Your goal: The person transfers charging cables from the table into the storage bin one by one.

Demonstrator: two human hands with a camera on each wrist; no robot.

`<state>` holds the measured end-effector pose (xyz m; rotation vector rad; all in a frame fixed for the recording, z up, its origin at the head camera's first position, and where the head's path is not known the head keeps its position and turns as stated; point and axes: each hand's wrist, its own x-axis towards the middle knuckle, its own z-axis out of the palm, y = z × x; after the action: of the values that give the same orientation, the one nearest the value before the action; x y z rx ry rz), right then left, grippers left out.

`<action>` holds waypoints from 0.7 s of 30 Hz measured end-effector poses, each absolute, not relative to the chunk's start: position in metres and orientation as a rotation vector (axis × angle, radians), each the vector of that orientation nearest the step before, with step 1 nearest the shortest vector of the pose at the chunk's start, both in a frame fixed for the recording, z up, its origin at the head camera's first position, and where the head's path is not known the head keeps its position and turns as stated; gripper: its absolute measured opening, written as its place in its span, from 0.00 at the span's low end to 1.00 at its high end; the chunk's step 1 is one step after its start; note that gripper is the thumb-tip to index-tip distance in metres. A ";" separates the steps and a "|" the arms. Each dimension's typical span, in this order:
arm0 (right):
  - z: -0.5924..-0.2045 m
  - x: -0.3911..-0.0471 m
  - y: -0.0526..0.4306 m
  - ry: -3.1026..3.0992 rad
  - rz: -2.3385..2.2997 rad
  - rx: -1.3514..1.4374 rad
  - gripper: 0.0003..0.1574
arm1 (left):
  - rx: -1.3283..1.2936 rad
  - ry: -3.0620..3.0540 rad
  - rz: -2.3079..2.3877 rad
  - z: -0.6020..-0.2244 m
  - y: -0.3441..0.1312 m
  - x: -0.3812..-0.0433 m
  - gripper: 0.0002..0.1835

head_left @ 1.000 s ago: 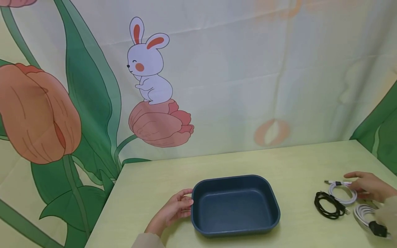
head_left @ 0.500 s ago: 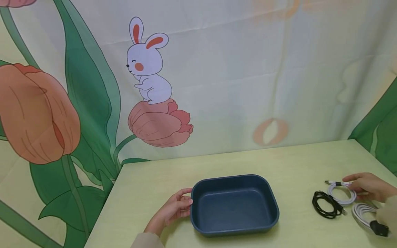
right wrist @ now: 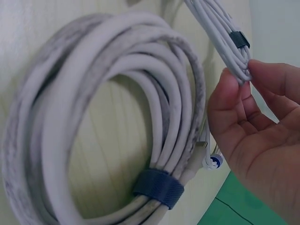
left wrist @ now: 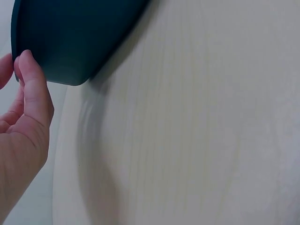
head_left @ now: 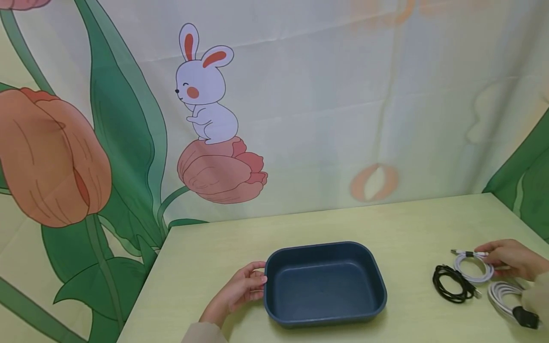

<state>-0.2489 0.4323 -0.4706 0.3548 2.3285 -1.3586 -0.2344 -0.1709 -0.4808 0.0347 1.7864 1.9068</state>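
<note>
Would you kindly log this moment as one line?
left hand: touches blue tray | right hand: pinches thin white cable | black cable, thick white cable: on table

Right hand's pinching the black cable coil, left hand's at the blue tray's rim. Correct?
Not quite: the right hand is pinching the thinner white cable coil, not the black cable coil. The right wrist view shows it. The left hand is at the blue tray's rim, as you said.

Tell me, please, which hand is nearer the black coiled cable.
Right: the right hand is just right of the black cable; the left hand is far left, beyond the tray.
</note>
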 end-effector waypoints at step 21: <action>-0.469 -0.251 0.431 2.367 -1.387 0.334 0.29 | 0.038 1.774 1.921 -0.481 -0.170 -0.235 0.22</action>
<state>-0.2514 0.4310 -0.4693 0.3344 2.3666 -1.3874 -0.2350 -0.1702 -0.4814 0.0379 1.7742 1.9207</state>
